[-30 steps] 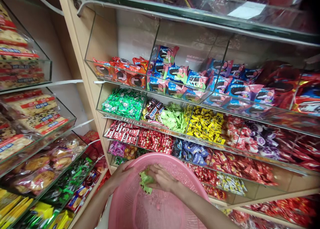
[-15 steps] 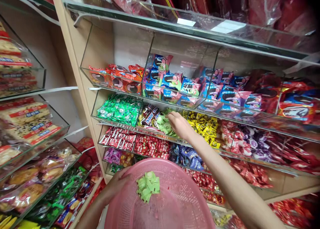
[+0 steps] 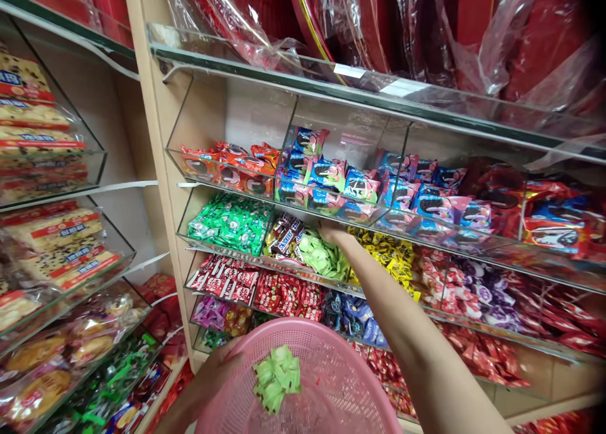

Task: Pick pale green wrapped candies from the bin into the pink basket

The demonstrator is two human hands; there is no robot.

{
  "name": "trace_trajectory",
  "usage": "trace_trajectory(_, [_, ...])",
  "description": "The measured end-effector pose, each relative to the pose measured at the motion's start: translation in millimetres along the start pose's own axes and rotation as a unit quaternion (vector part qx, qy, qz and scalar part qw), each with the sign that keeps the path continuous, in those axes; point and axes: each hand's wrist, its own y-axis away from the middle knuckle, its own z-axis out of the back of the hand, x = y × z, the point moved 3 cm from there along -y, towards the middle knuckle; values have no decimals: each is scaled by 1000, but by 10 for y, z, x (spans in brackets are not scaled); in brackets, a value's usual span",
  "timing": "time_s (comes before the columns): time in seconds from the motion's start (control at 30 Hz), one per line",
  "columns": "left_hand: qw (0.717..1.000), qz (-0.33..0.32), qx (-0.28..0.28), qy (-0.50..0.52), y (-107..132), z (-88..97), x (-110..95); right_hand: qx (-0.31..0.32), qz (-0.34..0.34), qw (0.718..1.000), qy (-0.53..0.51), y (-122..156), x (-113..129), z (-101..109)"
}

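Basket (image 3: 353,368), round, pink plastic, its wall pierced in a fine mesh: placed at six o'clock in the view, its rim gripped near ten o'clock by the left hand (image 3: 227,361), slightly blurred. Contained in it, toward eleven o'clock from its middle: one loose clump of pale-green packets (image 3: 277,380), flat, squarish, crimped at the edges. The right hand (image 3: 334,233) is extended toward one o'clock from the basket, over the back of a glass-fronted bin heaped with matching green sweets (image 3: 324,257); its fingers are mostly hidden, so whether it is open, closed or filled cannot be told. Beside these sweets, at nine o'clock, glossy brown-wrapped bars (image 3: 286,237) are stocked; farther out in that direction, small shiny emerald packets (image 3: 231,222) are piled. At three o'clock, yellow twisted wrappers (image 3: 386,254) are massed. On the shelf above, at twelve o'clock, puffy blue-and-pink cookie packs (image 3: 326,172) are stacked behind clear glass. The shelving is bounded at ten o'clock in the view by a pale wooden upright (image 3: 151,106).
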Motion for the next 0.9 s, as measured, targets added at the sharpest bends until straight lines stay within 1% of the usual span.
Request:
trace_trajectory(0.23, [999,8,12,33,15,-9,4,57,-3,998,2,-13,-31,-64])
trace_trajectory(0.47, [1000,15,9,24,-15,7,48,110,-16,994,11,-7,-3,-80])
trace_trajectory(0.7, [998,10,28,48,-3,-22,63,118,-30,992,23,184,65,-32])
trace_trajectory(0.9, [998,15,27,46,2,-33,114,112,-34,993,26,337,106,23])
